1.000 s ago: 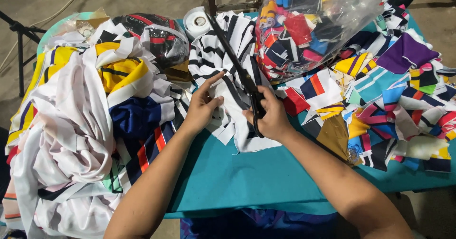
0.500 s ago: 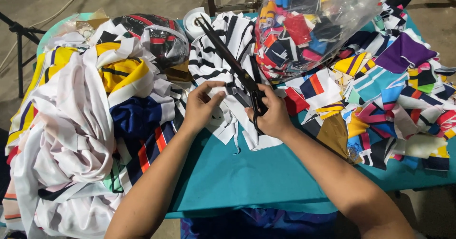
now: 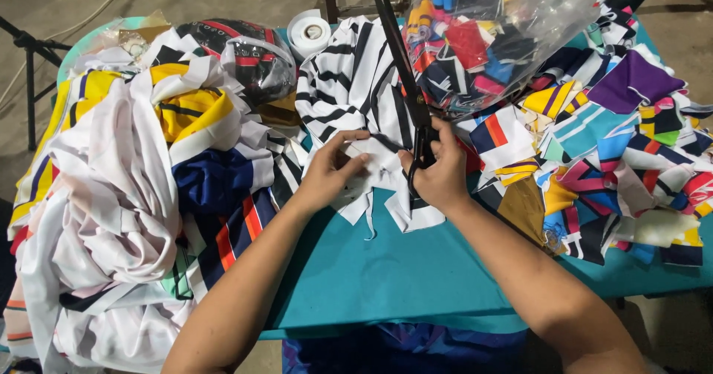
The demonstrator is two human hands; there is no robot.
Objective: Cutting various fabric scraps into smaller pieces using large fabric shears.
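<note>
- Right hand [image 3: 443,172] is clamped around the handles of long black scissors [image 3: 405,77]; the blades point away from the person, up over the fabric, and appear nearly shut
- Left hand [image 3: 333,172] is pinched on the near edge of a black-and-white striped cloth [image 3: 349,84], fingers curled over a white part of it, just beside the right hand
- Striped cloth lies in the middle of a teal table [image 3: 386,270], its lower end hanging toward the near edge, with the scissors lying across it
- Heap of white, yellow and navy garments [image 3: 126,188] fills the left side of the table, touching the striped cloth
- Clear plastic bag [image 3: 505,32] stuffed with coloured fabric pieces stands behind the scissors, to the right
- Loose multicoloured fabric scraps [image 3: 609,151] cover the right side of the table
- White tape roll [image 3: 308,32] sits at the far edge, beside a second clear bag [image 3: 252,62] holding dark fabric
</note>
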